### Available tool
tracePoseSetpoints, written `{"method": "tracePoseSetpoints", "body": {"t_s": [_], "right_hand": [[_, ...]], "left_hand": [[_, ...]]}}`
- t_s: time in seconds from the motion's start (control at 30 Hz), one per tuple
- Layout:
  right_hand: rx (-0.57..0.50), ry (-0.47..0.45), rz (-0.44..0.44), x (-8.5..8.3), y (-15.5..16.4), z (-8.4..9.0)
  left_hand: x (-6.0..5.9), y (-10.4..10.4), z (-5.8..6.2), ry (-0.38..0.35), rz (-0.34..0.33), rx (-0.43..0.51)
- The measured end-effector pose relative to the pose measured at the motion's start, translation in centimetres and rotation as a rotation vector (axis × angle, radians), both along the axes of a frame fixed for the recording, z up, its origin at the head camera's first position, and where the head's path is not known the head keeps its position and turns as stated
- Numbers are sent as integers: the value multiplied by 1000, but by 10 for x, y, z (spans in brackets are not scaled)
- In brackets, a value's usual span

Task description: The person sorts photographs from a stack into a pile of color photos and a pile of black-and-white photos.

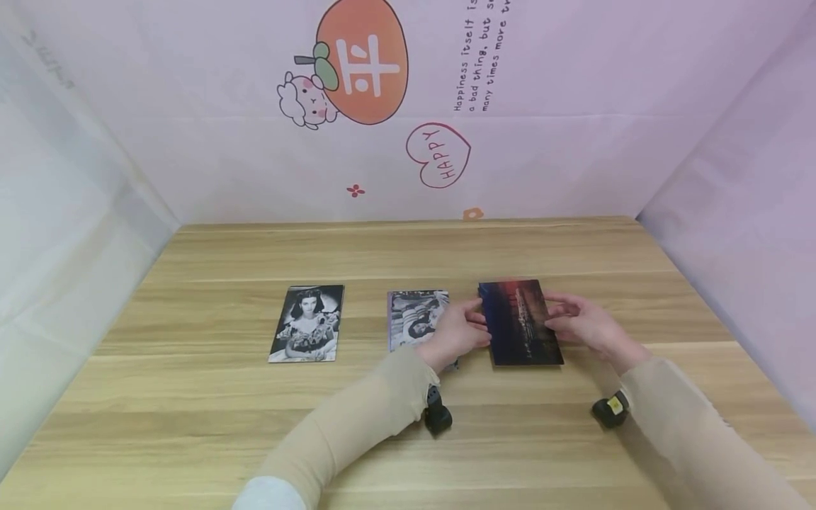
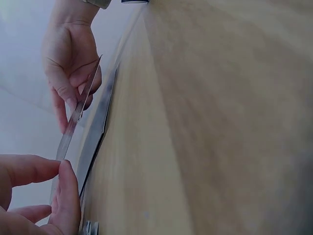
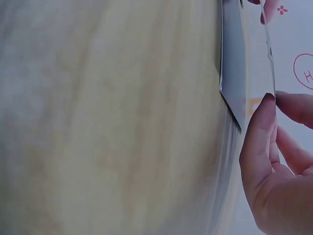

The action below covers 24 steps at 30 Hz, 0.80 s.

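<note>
Wood-grain laminate covers the desk where two hands in beige sleeves meet right of centre in the head view, both forearms reaching in from the lower edge and angling toward each other. The left hand pinches the left long edge of a dark, glossy photo card, its thumb on top and its fingers curled underneath; the right hand pinches the opposite edge the same way, wrist bent inward. The card, a thin upright rectangle printed in deep blue with a reddish band along its top, is held between the hands just above the desk surface, and the left wrist view shows it edge-on as a slim, shiny sheet lifted clear of a second flat card lying under it. Partly hidden behind the left hand lies a black-and-white photo, flat on the desk; farther left, well apart, lies a black-and-white portrait card, matte and rectangular. Small black devices sit at each wrist. Pale pink sheeting printed with a cartoon orange fills the upper frame.
</note>
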State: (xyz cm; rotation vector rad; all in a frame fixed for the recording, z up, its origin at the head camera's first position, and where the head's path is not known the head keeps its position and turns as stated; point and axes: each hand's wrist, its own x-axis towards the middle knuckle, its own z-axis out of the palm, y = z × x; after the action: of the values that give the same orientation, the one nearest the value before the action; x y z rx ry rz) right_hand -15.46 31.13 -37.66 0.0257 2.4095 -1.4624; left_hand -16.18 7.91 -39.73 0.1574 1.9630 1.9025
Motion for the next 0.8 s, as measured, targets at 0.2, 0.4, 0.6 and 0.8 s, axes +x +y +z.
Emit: {"method": "tracePoseSetpoints", "body": {"t_s": [0.2, 0.4, 0.6, 0.8], "right_hand": [[31, -11, 5, -2, 3, 0], [63, -9, -16, -5, 3, -3], [109, -10, -35, -7, 3, -6], [200, -15, -37, -8, -2, -4]], "left_hand": [[-1, 4, -1, -25, -16, -2], [0, 4, 2, -42, -27, -17], [0, 4, 3, -49, -30, -8], [2, 3, 5, -10, -39, -67]]}}
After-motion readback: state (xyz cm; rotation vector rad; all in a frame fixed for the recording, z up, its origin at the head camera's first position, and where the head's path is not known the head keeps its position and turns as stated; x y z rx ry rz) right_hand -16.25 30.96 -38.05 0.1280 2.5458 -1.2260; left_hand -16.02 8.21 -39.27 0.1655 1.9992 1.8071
